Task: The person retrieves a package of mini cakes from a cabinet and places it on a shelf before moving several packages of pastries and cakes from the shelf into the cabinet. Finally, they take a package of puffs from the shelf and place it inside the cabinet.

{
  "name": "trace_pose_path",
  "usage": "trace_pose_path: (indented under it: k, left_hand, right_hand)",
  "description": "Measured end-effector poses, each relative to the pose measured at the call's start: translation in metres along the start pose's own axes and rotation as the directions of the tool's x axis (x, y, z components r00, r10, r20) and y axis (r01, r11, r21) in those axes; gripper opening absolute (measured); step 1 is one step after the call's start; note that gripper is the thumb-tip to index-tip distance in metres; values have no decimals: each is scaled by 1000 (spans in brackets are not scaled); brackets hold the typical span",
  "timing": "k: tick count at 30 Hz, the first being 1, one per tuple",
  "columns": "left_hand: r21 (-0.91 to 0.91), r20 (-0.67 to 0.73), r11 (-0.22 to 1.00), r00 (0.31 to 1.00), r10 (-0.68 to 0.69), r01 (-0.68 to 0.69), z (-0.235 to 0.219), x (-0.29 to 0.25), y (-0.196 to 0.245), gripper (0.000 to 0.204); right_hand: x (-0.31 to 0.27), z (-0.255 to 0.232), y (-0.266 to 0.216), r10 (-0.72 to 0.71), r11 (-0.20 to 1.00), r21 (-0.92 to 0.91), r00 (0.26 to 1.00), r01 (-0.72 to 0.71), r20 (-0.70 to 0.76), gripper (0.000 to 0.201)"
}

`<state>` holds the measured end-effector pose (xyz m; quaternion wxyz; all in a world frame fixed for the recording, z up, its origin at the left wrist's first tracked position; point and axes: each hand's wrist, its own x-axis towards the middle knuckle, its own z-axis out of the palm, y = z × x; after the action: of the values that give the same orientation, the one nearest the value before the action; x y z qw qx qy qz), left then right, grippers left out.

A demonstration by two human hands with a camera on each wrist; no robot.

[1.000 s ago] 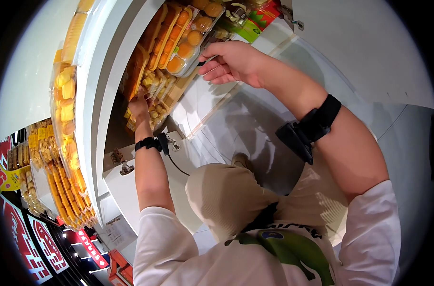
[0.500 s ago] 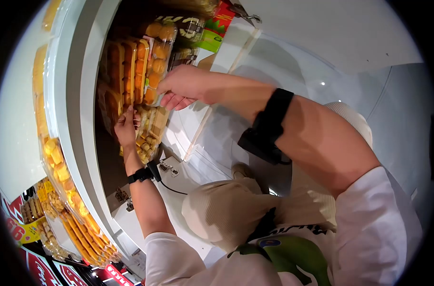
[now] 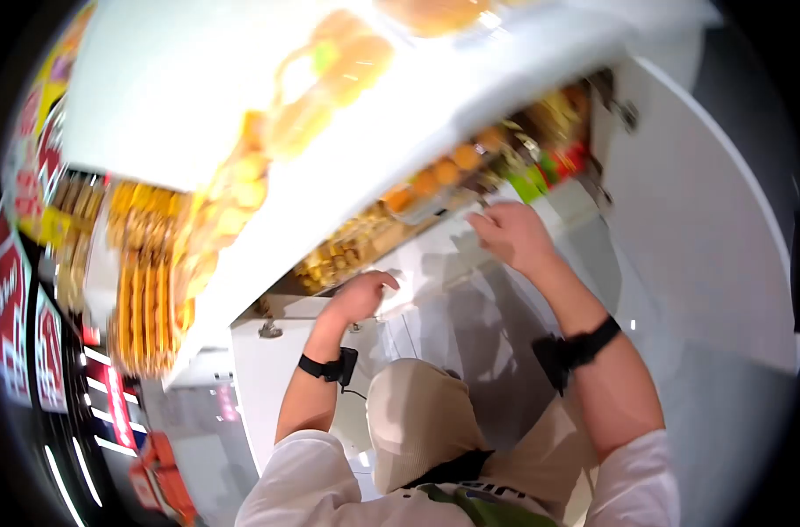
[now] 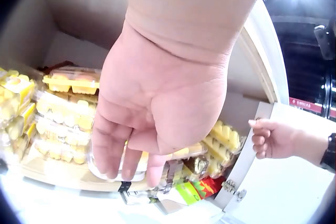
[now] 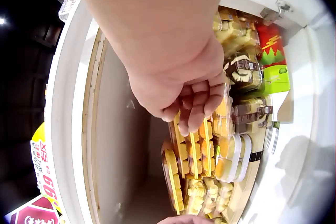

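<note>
My left hand (image 3: 363, 297) hangs just outside the cabinet's front edge, with nothing in it. Its palm and loosely bent fingers fill the middle of the left wrist view. Farther right, my right hand (image 3: 512, 233) hovers by the cabinet opening, fingers loosely curled and holding nothing. Inside the cabinet stand clear packs of round orange buns (image 3: 435, 180) and packs of small yellow pastries (image 3: 334, 261). The right wrist view shows yellow trays of orange cakes (image 5: 194, 153) on edge below my right fingers. A red and green box (image 5: 274, 58) stands near the hinge side.
Open white doors (image 3: 707, 202) flank the cabinet, with metal hinges (image 3: 627, 114) at its corners. Above it runs a white counter (image 3: 391, 114) bearing packed pastries. Stacked trays of pastries (image 3: 150, 307) stand at the left. My bent knee (image 3: 422, 413) is close below the left hand.
My head view has swung, so the counter top covers more of the picture. Both hands have drawn back from the packs to outside the cabinet's front edge.
</note>
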<state>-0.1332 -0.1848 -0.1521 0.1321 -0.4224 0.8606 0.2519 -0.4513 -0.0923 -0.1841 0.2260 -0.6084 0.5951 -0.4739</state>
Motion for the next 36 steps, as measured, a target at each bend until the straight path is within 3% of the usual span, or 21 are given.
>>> trace_pose_path:
  k: [1,2,6,8,10,12,13,14,16,17,19,20,22,26,28,29,31,32,33,34,36]
  left_hand:
    - [-51,34,995,996,-88,90,-15,-19,24,36]
    - [-48,-33,999,999,-17,15,-15,-33,20,34]
    - [-90,-50,994,997,-66,62,-20,-68,13,29]
    - [-58,-27,996,998,-64,62,-22,-82,6,27]
    - [-28,-29,995,995,-100,99,-17,-94,-15,25]
    - [123,74,992,996,-39,29,-3,-119,-47,18]
    - [131,95,985,988,-124,111,-4,-131,-48,15]
    - [121,95,986,987,-127,115,0,-141,-59,15]
    - [321,349,938,904,-248,133,18,-158,-84,25]
    - [312,352,941,904,-245,133,19,-170,-85,25]
    - [34,276,963,923,-267,268,22,-191,-82,27]
    - [22,279,963,923,-263,268,3,-194,-66,27]
    - [-221,359,866,863,-356,449,-46,-200,-24,20]
    - [-69,238,875,860,-452,479,-48,-217,-25,24]
    - [-267,236,817,857,-459,511,-44,-226,-38,26]
    - [-278,258,814,856,-449,511,-25,-233,-58,26]
    - [-232,138,947,971,-193,221,16,-243,-99,27]
    - [-241,146,948,973,-178,209,-5,-242,-83,27]
    - [-447,257,736,861,-439,509,-49,-242,-53,27]
    - [-563,430,392,663,-613,727,-78,-246,-33,27]
    - [-548,320,511,730,-604,662,-89,-261,-28,27]
  right_hand:
    - [3,-7,-10,288,944,144,954,-298,88,39]
    - [17,-4,-15,237,961,125,967,-248,95,38]
    - [12,-15,-6,230,969,70,967,-238,107,27]
    - [20,-21,-8,296,933,228,954,-280,-41,17]
    - [22,-29,-7,301,944,170,950,-284,-85,14]
    - [21,-36,0,307,949,111,943,-294,-131,12]
    - [20,-38,7,299,945,174,946,-276,-128,10]
    - [18,-42,11,294,937,235,948,-259,-125,9]
    - [12,-58,11,315,940,172,942,-293,-117,9]
    - [10,-66,11,336,939,117,934,-322,-126,10]
    - [2,-82,19,342,939,82,933,-335,-109,11]
    - [0,-90,19,347,938,58,932,-343,-103,12]
    - [-2,-110,9,376,926,71,923,-371,-80,11]
    - [-3,-145,-13,458,888,51,888,-457,-27,8]
    - [-4,-159,-30,481,876,44,876,-480,-19,8]
    - [-2,-171,-47,516,856,-30,856,-517,-27,7]
    - [-11,-195,-66,564,816,-121,824,-565,-45,6]
    - [-19,-205,-62,570,812,-90,817,-576,-87,6]
    - [-27,-213,-59,575,810,-56,809,-584,-125,7]
    - [-38,-223,-58,586,800,-69,800,-597,-126,7]
    - [-71,-245,-71,614,781,-50,780,-623,-123,15]
